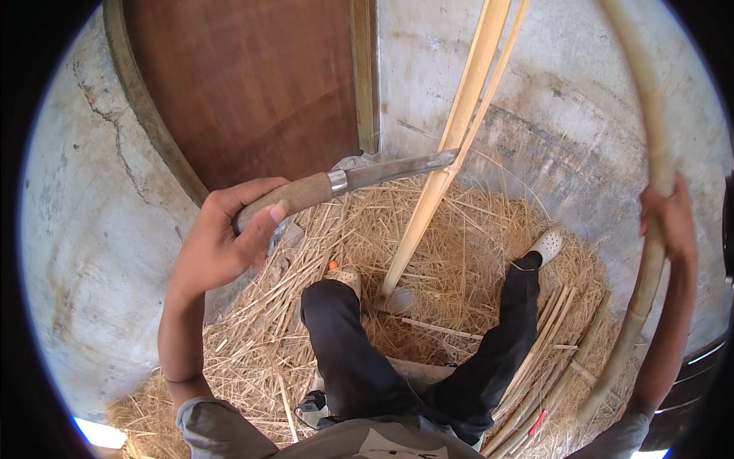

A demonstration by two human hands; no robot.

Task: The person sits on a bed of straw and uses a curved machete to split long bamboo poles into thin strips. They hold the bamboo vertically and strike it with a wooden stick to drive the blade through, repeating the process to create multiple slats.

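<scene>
Shirt (pixel 336 445): 6 o'clock
Left hand (pixel 222 241): fingers hug knife (pixel 337 181)
Right hand (pixel 677 220): fingers hug pole (pixel 648 277)
Strip (pixel 419 226): maybe splitting; needs steady knife

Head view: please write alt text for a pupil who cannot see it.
A person's left hand holds a wooden-handled knife, its blade at the fork of a split bamboo strip. The right hand grips a long bamboo pole; straw-coloured scraps cover the ground around the pale clogs.
</scene>
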